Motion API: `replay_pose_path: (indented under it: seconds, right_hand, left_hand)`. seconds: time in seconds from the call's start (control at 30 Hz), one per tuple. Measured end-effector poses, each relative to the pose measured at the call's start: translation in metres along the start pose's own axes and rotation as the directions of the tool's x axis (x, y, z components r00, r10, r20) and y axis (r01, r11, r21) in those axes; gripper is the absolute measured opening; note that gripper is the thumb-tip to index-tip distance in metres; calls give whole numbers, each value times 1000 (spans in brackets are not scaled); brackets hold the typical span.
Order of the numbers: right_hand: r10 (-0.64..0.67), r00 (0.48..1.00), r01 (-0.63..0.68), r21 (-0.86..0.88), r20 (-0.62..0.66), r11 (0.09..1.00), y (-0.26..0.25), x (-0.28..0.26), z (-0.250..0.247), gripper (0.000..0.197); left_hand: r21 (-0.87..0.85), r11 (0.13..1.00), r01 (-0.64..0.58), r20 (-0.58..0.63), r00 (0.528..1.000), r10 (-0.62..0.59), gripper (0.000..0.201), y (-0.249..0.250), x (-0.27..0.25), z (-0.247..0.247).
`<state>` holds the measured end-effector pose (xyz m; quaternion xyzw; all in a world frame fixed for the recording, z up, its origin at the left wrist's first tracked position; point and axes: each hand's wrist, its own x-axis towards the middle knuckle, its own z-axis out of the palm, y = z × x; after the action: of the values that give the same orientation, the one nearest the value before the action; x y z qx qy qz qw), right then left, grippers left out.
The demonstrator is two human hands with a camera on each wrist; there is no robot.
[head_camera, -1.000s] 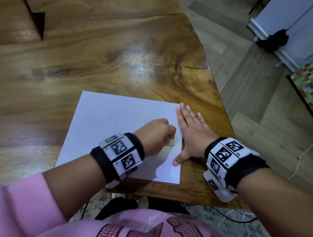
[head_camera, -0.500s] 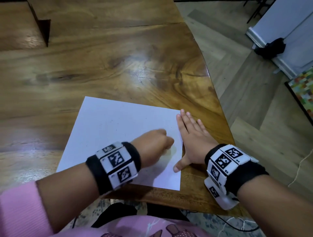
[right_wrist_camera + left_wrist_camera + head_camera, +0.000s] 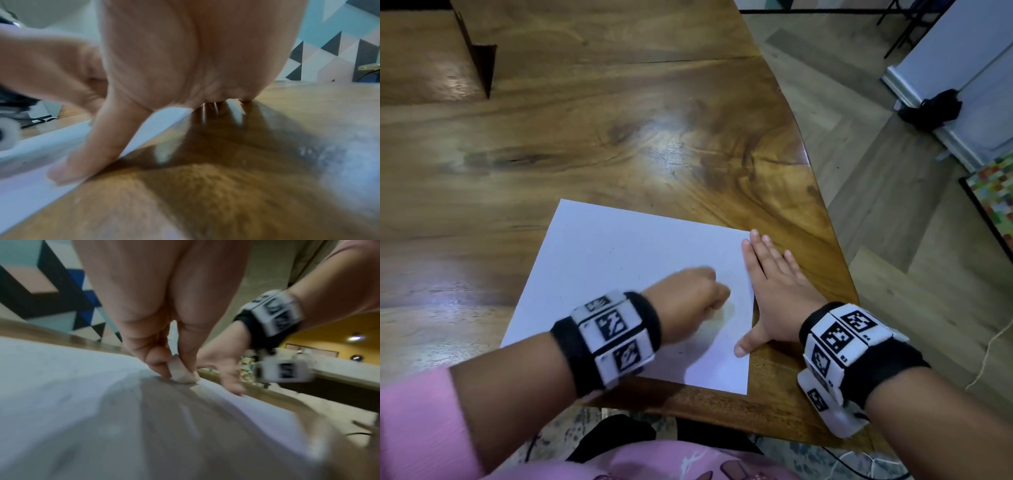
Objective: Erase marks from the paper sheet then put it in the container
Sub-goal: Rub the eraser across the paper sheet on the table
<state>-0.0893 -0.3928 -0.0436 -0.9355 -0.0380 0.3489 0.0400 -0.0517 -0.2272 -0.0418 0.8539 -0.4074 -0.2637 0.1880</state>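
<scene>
Still rubbing: the eraser has slid back toward the person along the sheet's right side.

Compared with a second ago, the left hand [image 3: 690, 301] sits a little nearer the front edge of the paper sheet [image 3: 619, 270], its fingers pinched round a small pale eraser [image 3: 182, 373] whose lower end presses on the paper; that shift reads as one stroke of a back-and-forth scrub. The right hand [image 3: 774, 291] has not changed its job: fingers straight and flat, thumb [image 3: 86, 149] on the sheet's right edge, pinning it to the wooden surface [image 3: 619, 137]. The paper lies flat near the front right corner of that surface. Marks under the fist cannot be made out, so erasing seems unfinished, and no container is clearly visible yet.
</scene>
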Motion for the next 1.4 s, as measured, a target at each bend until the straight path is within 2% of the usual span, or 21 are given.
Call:
replay_pose_path:
  seconds: [0.07,0.13,0.23,0.3,0.37,0.43,0.5,0.53,0.63,0.77,0.8,0.87,0.93,0.97,1.03,1.1,1.2,1.23,1.27,1.37,1.4]
  right_hand:
    - [-2,1000,2,3,0,1000,1,0,0,157]
    - [-3,1000,3,2,1,1000,1,0,1,156]
    - [-3,1000,3,2,-2,1000,0,1,1,156]
    - [-1,1000,1,0,-2,1000,0,1,1,157]
    - [-2,1000,2,-2,1,1000,0,1,1,157]
    - [-4,1000,4,-2,1,1000,0,1,1,157]
    - [-1,1000,1,-4,-1,1000,1,1,2,157]
    - [1,1000,-1,-6,-3,1000,0,2,2,157]
    - [2,1000,-2,-17,-9,1000,0,3,2,157]
    - [-19,1000,19,-20,-2,1000,0,3,2,152]
    - [-25,1000,25,-17,-2,1000,0,3,1,150]
    - [-28,1000,28,-18,-1,999,0,3,1,149]
    - [-23,1000,23,-31,5,999,0,3,1,149]
    - [-22,1000,22,-37,5,999,0,3,1,149]
    - [-23,1000,23,-45,0,999,0,4,2,149]
    - [-24,1000,23,-45,-3,999,1,4,2,149]
    - [-27,1000,27,-38,-1,999,2,4,2,149]
    - [-28,1000,28,-36,-1,999,2,4,2,149]
    - [-29,1000,29,-35,-1,999,2,4,2,149]
    - [-27,1000,27,-36,-1,999,2,5,3,149]
    - [-28,1000,28,-34,-1,999,2,5,3,149]
  left_hand:
    - [15,999,-45,106,993,43,10,4,-25,11]
    - [-18,1000,-20,136,990,23,9,-2,-34,16]
    - [-83,996,17,1,1000,-17,9,-13,-27,9]
    - [-30,998,63,-36,997,-64,10,-13,-23,13]
    - [-63,989,135,47,990,-133,14,-17,-28,24]
    - [57,997,57,96,993,-62,21,-21,-35,32]
    - [8,1000,15,148,989,-16,18,-21,-32,29]
    - [-71,996,56,153,987,-45,13,-18,-28,24]
    - [-18,996,89,-12,996,-89,13,-12,-18,5]
    - [2,997,82,172,982,-81,15,-13,-8,-16]
    - [-6,995,102,135,986,-100,12,-17,-3,-22]
    - [-83,979,188,-96,976,-195,7,-26,12,-39]
    - [-178,946,270,-291,904,-313,8,-37,29,-47]
    - [-202,933,297,-329,877,-350,8,-39,35,-47]
    - [-229,917,327,-341,855,-391,8,-39,41,-41]
    - [-229,918,324,-335,859,-386,7,-36,38,-36]
    - [-167,954,247,-192,941,-277,10,-36,30,-36]
    - [-158,960,233,-168,951,-259,9,-36,29,-37]
    - [-160,959,234,-183,948,-262,8,-36,29,-37]
    - [-225,933,281,-331,878,-345,9,-33,32,-33]
    - [-231,929,288,-341,871,-354,9,-32,33,-33]
